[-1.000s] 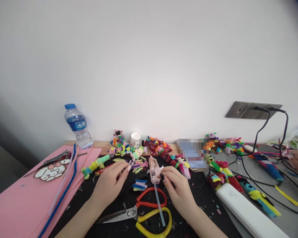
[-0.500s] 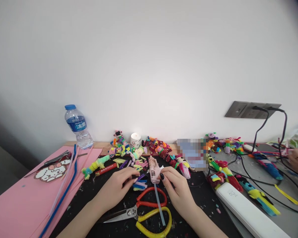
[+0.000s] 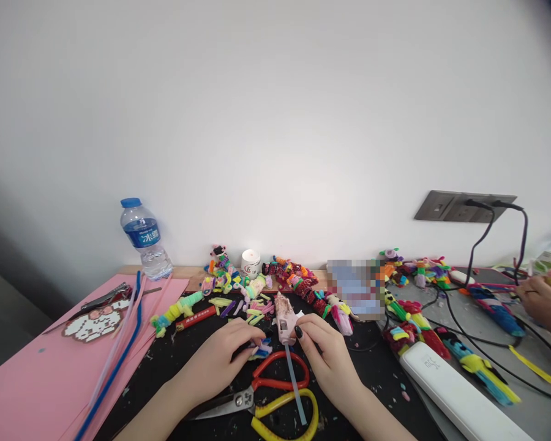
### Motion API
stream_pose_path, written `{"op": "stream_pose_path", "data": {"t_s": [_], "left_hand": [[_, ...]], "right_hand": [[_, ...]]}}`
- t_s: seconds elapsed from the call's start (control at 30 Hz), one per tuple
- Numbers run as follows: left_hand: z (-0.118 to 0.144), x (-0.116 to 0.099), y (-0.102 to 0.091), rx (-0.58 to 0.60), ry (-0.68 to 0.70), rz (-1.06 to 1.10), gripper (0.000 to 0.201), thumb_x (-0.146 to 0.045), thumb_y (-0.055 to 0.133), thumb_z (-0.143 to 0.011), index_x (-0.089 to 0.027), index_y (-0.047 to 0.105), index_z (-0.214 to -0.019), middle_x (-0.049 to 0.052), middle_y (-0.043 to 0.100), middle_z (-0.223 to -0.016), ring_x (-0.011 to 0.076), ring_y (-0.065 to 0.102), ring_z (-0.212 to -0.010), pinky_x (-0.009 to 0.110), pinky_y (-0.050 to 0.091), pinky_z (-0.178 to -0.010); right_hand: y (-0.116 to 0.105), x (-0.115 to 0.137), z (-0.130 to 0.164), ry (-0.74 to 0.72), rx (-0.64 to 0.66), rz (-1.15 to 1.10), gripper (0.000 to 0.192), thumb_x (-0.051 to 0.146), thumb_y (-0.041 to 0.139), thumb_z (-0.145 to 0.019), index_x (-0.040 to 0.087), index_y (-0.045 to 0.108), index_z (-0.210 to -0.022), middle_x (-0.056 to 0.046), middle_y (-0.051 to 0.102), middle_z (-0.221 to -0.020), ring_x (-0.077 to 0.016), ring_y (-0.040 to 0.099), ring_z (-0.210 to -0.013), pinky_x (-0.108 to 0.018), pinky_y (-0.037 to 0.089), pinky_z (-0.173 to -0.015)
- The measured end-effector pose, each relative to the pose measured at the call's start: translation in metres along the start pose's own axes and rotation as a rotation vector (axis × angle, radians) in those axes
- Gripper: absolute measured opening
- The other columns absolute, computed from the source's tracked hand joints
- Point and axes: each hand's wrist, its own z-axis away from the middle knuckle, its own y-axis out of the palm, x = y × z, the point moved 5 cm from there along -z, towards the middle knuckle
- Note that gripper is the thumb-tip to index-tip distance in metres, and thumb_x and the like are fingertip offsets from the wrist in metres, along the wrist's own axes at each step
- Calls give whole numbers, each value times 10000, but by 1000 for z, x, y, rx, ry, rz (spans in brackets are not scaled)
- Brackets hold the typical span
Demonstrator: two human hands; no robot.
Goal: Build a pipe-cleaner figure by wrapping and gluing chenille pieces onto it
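Note:
My left hand [image 3: 223,352] is curled low over a small pile of blue and purple cut pipe cleaner pieces [image 3: 262,349], its thumb and fingertips pinching among them and hiding part of the pile. A pale pink hot glue gun [image 3: 284,321] lies with its nozzle pointing away, a clear glue stick [image 3: 295,383] sticking out of its back. Beside it, my right hand [image 3: 324,349] has its fingers closed against the gun's right side, covering the handle area. Scissors [image 3: 245,399] with red and yellow handles lie under the glue stick, between my forearms.
Pipe cleaner figures [image 3: 303,285] line the back. On the left, a water bottle [image 3: 142,236] stands by pink sheets [image 3: 32,361] bearing long pipe cleaners [image 3: 119,361]. At right are a white power bank [image 3: 459,392], black cables [image 3: 468,331] and another person's hand [image 3: 544,300].
My left hand has lowered onto the blue and purple pieces, covering more of them. My right hand stays by the glue gun. The other person's hand has come further into view.

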Motion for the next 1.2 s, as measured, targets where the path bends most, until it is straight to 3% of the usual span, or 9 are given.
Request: {"op": "stream_pose_path", "data": {"t_s": [0.23,0.57,0.83,1.07,1.2], "left_hand": [[0,1,-2,-7,-49,33,231,-225,386,-912,-254,567,-1054,20,603,-994,162,552,-925,282,428,-844],[-1,-1,-1,-16,-1,35,287,-92,468,-833,-256,552,-1053,13,596,-1035,161,546,-964,271,427,-872],[2,-1,-4,-73,-18,-10,245,-196,489,-851,-253,553,-1080,29,600,-1082,192,540,-1021,321,418,-914],[5,3,-8,-113,-64,-20,251,-238,406,-900,-248,568,-1092,13,631,-1105,181,575,-1008,294,436,-898],[3,-1,-8,-117,-53,9,226,-236,432,-891,-243,582,-1060,6,650,-1061,171,597,-955,268,454,-860]], "right_hand": [[0,0,0,-7,1,3,242,171,365,-903,171,569,-771,-57,564,-826,-161,539,-763,-264,435,-679],[0,-1,0,1,17,-6,247,174,363,-908,168,571,-776,-52,556,-825,-156,529,-760,-261,427,-680],[0,1,0,-3,18,0,260,183,363,-911,171,586,-778,-57,562,-814,-159,530,-751,-267,438,-674],[-1,1,0,-10,8,14,252,175,365,-904,175,580,-773,-56,571,-816,-161,545,-748,-262,451,-671],[1,2,1,-41,18,70,165,127,442,-851,191,591,-883,-61,575,-914,-173,556,-842,-278,465,-738]]}}
